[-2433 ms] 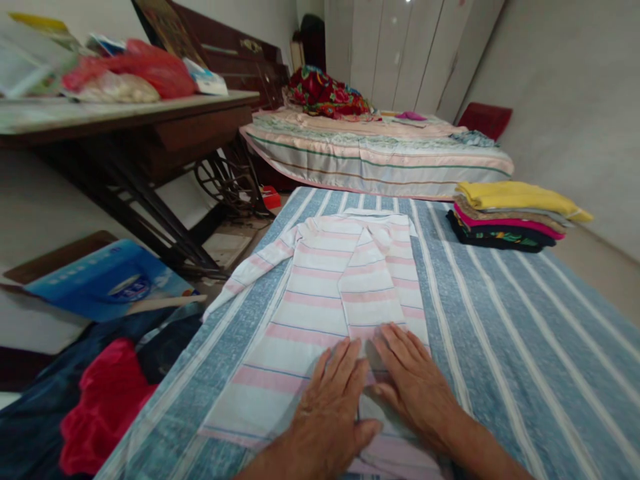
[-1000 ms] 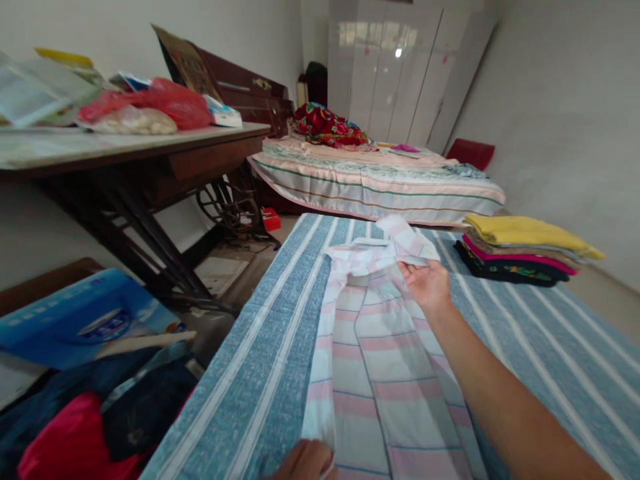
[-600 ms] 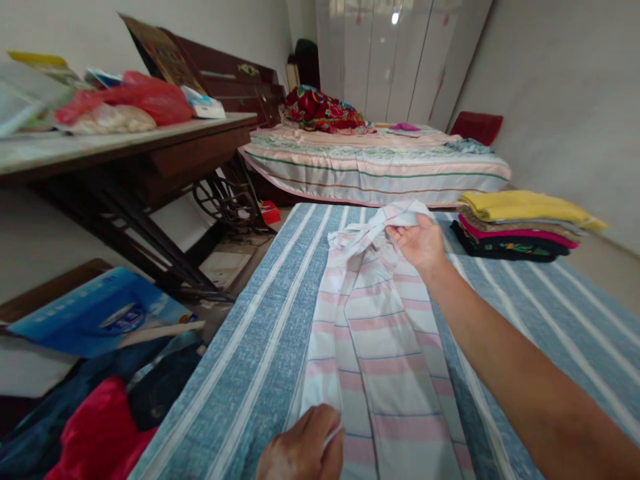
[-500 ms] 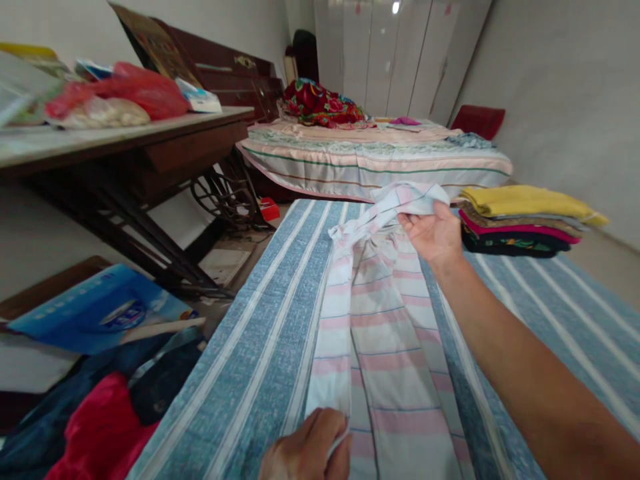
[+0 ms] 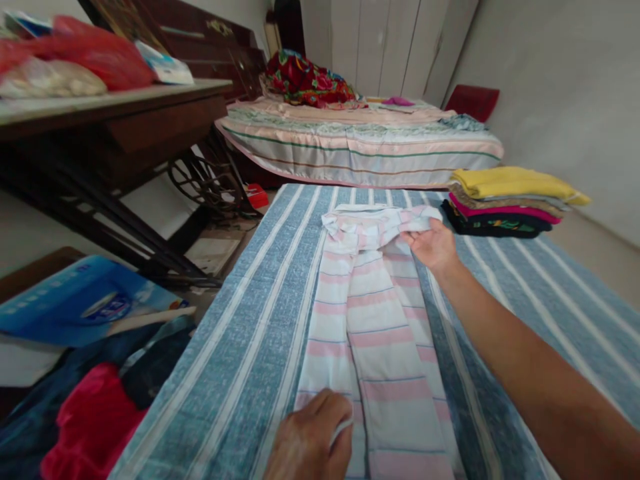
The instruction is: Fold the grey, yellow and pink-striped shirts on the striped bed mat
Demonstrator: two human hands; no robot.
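Observation:
Striped trousers (image 5: 383, 333) in white and pink with thin blue lines lie lengthwise on the blue-striped bedcover (image 5: 250, 320). Their gathered waistband lies at the far end. My right hand (image 5: 433, 245) pinches the right end of that waistband between thumb and fingers, holding it slightly off the cover. Nearer to me, my left hand (image 5: 317, 433) is closed on the left edge of a trouser leg, with a bit of white fabric showing by the thumb. The lower ends of the legs run out of view at the bottom.
A stack of folded clothes (image 5: 510, 203), yellow on top, sits right of the waistband. Left of the bedcover are a table with iron legs (image 5: 165, 110), a blue package (image 5: 95, 300) and a heap of clothes (image 5: 95, 420). Another bed (image 5: 360, 150) stands beyond.
The waistband has come down and flattened against the cover, drawn out wider. My right hand has lowered with it. My left hand keeps its grip on the leg. The view has shifted slightly.

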